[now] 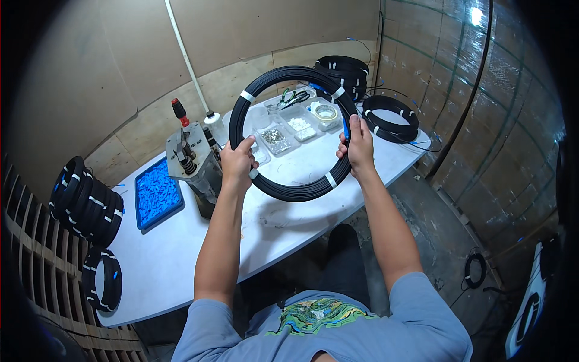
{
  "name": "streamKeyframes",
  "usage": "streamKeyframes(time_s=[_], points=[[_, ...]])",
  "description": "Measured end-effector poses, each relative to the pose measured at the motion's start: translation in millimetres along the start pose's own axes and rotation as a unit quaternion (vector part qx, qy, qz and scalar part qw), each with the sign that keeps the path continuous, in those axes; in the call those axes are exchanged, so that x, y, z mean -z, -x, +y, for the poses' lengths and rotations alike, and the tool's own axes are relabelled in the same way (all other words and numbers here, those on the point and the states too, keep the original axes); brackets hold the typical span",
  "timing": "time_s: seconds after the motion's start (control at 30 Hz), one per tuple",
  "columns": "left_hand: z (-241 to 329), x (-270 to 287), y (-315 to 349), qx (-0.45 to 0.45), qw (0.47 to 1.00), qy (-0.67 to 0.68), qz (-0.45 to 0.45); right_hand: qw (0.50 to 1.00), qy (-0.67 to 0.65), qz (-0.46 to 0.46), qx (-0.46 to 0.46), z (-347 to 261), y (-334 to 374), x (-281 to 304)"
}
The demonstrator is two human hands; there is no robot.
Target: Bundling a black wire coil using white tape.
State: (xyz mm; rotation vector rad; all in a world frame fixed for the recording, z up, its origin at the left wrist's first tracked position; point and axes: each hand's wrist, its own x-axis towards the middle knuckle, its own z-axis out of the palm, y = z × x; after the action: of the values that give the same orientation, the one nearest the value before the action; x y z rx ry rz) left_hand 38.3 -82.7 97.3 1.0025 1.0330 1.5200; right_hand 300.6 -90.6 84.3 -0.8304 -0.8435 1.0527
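A large coil of black cable (294,192), bound with several white tape bands, is held up over the white table (289,226). My left hand (239,160) grips its left side, fingers wrapped round the bundle. On the right side my right hand (357,145) is closed round it, thumb pointing up. A blue piece (346,128) shows on the coil beside my right thumb. Behind the ring stand clear plastic trays, one with small metal parts (274,139), another with white pieces (300,125).
Left on the table are a bench press (194,158) with a red-and-black knob and a blue tray (142,224) of blue connectors. Stacked black coils (90,202) stand at the left edge, more coils (391,117) at the far right. A tape roll (326,112) and pliers (294,98) lie behind.
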Motion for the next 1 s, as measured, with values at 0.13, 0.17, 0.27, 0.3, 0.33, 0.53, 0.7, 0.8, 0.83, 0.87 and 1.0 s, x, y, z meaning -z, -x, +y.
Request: streamKeyframes(time_s=[0.13,0.17,0.27,0.3,0.33,0.53,0.7,0.8,0.83,0.87,1.0], points=[[-0.3,-2.0,3.0,0.003,1.0,-0.002,0.017,0.999,0.016,-0.003,0.028,-4.0,-1.1,-1.6],[-0.6,-2.8,4.9,0.004,1.0,-0.003,0.016,0.999,0.038,0.002,0.025,-6.4,-1.4,-2.8],[-2.2,-7.7,11.5,-0.016,1.0,-0.004,0.012,0.99,0.139,0.025,0.015,-18.6,-0.7,-4.2],[-3.1,-9.3,13.1,-0.029,0.999,-0.01,0.012,0.989,0.147,0.025,0.012,-20.4,-2.7,-3.1],[-4.1,-10.4,14.2,-0.041,0.999,-0.016,0.012,0.989,0.147,0.025,0.012,-22.2,-4.1,-2.1],[-12.1,3.5,14.6,-0.048,0.998,-0.011,-0.026,0.994,0.107,-0.011,-0.026,-33.0,-8.6,8.1],[30.4,6.6,0.7,-0.1,0.981,-0.048,-0.158,0.983,0.142,-0.116,-0.001,-54.6,-18.7,20.4],[50.2,-2.0,-6.8,-0.136,0.953,-0.187,-0.198,0.947,0.242,-0.207,0.039,-79.9,-17.3,2.8],[49.7,-8.2,-4.1,-0.136,0.952,-0.187,-0.199,0.924,0.301,-0.231,0.047,-86.4,-17.5,-1.5],[49.1,-14.3,-1.0,-0.121,0.947,-0.241,-0.176,0.896,0.36,-0.255,0.054,-93.0,-17.5,-6.7],[33.5,-12.6,-2.1,-0.104,0.962,-0.212,-0.138,0.849,0.437,-0.285,0.08,-107.2,-22.2,-23.9]])
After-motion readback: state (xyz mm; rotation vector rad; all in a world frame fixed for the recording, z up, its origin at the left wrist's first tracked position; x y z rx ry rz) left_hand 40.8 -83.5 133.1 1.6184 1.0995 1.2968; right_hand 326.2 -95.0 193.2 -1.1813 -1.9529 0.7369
